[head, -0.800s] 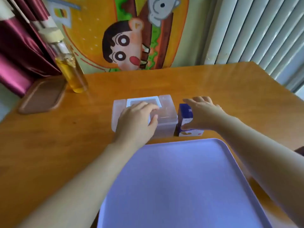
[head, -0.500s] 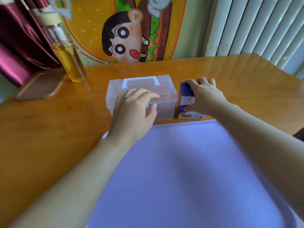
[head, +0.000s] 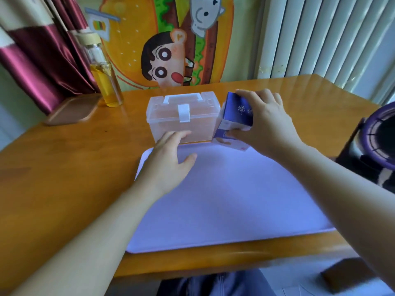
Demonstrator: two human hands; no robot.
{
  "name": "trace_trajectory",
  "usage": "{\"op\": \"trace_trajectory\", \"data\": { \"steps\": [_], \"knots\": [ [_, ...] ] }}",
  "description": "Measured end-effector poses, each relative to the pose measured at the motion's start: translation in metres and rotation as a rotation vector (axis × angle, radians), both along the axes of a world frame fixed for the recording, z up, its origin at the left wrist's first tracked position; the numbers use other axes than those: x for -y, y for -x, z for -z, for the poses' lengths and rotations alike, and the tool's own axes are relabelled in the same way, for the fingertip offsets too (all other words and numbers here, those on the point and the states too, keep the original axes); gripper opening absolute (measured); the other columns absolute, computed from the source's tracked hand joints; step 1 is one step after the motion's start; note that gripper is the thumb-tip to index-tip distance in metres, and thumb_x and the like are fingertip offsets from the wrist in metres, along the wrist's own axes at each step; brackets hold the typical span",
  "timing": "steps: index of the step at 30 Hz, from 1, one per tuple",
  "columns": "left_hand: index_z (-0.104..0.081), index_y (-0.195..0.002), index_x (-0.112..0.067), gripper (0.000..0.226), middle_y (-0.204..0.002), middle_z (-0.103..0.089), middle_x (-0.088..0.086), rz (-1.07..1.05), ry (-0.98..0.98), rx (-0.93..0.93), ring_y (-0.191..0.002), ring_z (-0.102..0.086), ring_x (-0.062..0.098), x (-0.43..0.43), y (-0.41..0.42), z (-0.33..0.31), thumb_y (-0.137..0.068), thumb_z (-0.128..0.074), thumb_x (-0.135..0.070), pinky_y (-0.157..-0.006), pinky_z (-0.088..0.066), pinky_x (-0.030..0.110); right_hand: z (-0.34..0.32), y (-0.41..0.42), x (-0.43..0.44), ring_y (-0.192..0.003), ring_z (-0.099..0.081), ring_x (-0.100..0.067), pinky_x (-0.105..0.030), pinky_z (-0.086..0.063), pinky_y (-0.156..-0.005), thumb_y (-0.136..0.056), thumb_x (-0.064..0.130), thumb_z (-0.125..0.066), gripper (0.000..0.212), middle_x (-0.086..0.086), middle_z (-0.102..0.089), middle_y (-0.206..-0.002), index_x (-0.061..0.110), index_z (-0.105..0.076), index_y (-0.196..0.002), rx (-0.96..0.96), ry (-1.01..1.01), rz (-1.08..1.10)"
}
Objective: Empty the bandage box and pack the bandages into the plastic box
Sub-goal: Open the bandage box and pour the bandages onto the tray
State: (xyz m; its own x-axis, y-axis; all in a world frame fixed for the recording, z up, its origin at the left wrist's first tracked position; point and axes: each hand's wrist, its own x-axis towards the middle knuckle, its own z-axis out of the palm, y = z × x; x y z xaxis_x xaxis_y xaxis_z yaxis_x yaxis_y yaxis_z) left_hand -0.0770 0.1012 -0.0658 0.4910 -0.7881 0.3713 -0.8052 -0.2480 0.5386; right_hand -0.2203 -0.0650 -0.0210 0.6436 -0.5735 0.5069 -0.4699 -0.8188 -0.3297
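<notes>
Count on the table [head: 64, 167]: one plastic box [head: 183, 119], one bandage box [head: 234, 116], one lilac tray [head: 235, 199], one bottle [head: 104, 82] of yellow liquid, one brown board [head: 72, 111]. Loose bandages seen: none.

The plastic box is translucent, with a white handle on its lid and a white latch down the front; the lid is closed. It stands upright just beyond the tray's far edge.

The bandage box is dark blue on top and white lower down, with small print I cannot read. It is closed, tilted, and just beside the plastic box's right end, over the tray's far edge.

My right hand [head: 265, 124] grips the bandage box, fingers over the top, thumb on the near face. My left hand [head: 168, 165] is flat and relaxed, holding nothing, its fingertips at the foot of the plastic box's front wall.
</notes>
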Motion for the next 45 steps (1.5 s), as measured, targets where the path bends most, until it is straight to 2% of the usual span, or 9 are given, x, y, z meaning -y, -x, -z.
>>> {"op": "trace_trajectory", "data": {
  "steps": [4,8,12,14,20,28,35,41,45],
  "knots": [
    [-0.028,-0.145,-0.027,0.071,-0.144,-0.035,-0.011,0.063,-0.033,-0.163,-0.131,-0.033,0.004,-0.003,0.014,0.000,-0.085,-0.066,-0.031,-0.094,-0.025,0.009,0.002,0.009,-0.019,-0.111,-0.047,-0.018,-0.034,-0.048,-0.087,-0.067,0.044,-0.078,0.082,0.001,-0.050,-0.120,0.031,-0.039,-0.138,0.064,-0.292,-0.112],
    [-0.039,-0.138,-0.026,0.062,-0.124,-0.049,-0.026,0.145,0.033,-0.326,-0.109,-0.046,-0.016,-0.008,0.020,0.003,-0.083,-0.070,-0.026,-0.078,-0.037,0.001,0.009,0.014,-0.034,-0.088,-0.068,-0.009,-0.025,-0.058,-0.069,-0.065,0.031,-0.081,0.075,0.005,-0.065,-0.101,0.025,-0.047,-0.132,0.215,-0.822,-0.323],
    [-0.046,-0.134,-0.025,0.060,-0.123,-0.060,-0.011,0.219,0.013,-0.516,-0.107,-0.059,0.004,-0.011,0.015,0.014,-0.081,-0.072,-0.031,-0.077,-0.051,0.018,0.032,0.009,-0.034,-0.092,-0.069,-0.015,-0.034,-0.058,-0.079,-0.053,0.041,-0.079,0.084,-0.003,-0.067,-0.106,0.021,-0.051,-0.130,0.246,-1.022,-0.332],
    [-0.046,-0.132,-0.031,0.059,-0.124,-0.058,-0.010,0.184,0.008,-0.594,-0.106,-0.058,0.000,-0.009,0.012,0.018,-0.079,-0.072,-0.037,-0.084,-0.049,0.021,0.040,0.005,-0.033,-0.096,-0.067,-0.014,-0.034,-0.057,-0.082,-0.060,0.042,-0.080,0.077,-0.003,-0.065,-0.115,0.020,-0.051,-0.128,0.264,-1.014,-0.309],
    [-0.042,-0.129,-0.034,0.072,-0.125,-0.051,-0.011,0.008,0.098,-0.704,-0.111,-0.054,0.003,-0.001,0.013,0.023,-0.067,-0.074,-0.048,-0.095,-0.048,0.030,0.047,0.002,-0.036,-0.099,-0.053,-0.005,-0.014,-0.042,-0.076,-0.075,0.036,-0.076,0.036,0.010,-0.059,-0.107,0.024,-0.056,-0.101,0.297,-0.459,-0.077],
    [-0.042,-0.119,-0.039,0.058,-0.122,-0.051,-0.014,0.011,0.132,-0.696,-0.107,-0.056,0.002,0.002,0.015,0.025,-0.072,-0.076,-0.045,-0.086,-0.051,0.025,0.051,0.000,-0.038,-0.091,-0.061,-0.009,-0.017,-0.052,-0.066,-0.078,0.032,-0.074,0.018,0.005,-0.063,-0.097,0.018,-0.063,-0.083,0.327,-0.502,-0.086],
    [-0.044,-0.128,-0.034,0.084,-0.126,-0.050,-0.007,-0.050,0.095,-0.545,-0.114,-0.055,0.011,0.001,0.017,0.028,-0.054,-0.066,-0.069,-0.092,-0.051,0.037,0.042,-0.002,-0.034,-0.074,-0.061,0.001,-0.005,-0.040,-0.045,-0.079,0.029,-0.073,0.017,0.011,-0.064,-0.080,0.024,-0.061,-0.068,0.268,-0.635,-0.085],
    [-0.039,-0.136,-0.030,0.075,-0.125,-0.043,-0.007,-0.105,0.078,-0.348,-0.112,-0.047,0.006,0.003,0.021,0.023,-0.072,-0.073,-0.048,-0.085,-0.042,0.020,0.044,-0.004,-0.029,-0.073,-0.069,-0.016,-0.026,-0.050,-0.061,-0.080,0.024,-0.071,0.012,0.002,-0.073,-0.074,0.018,-0.068,-0.071,0.269,-0.759,-0.081],
    [-0.037,-0.137,-0.030,0.074,-0.129,-0.041,-0.007,-0.121,0.065,-0.255,-0.105,-0.040,0.000,0.005,0.026,0.019,-0.074,-0.072,-0.048,-0.083,-0.038,0.018,0.048,-0.004,-0.027,-0.068,-0.066,-0.011,-0.019,-0.048,-0.058,-0.082,0.023,-0.068,0.011,0.002,-0.073,-0.077,0.013,-0.071,-0.080,0.280,-0.748,-0.065]
  ]
}}
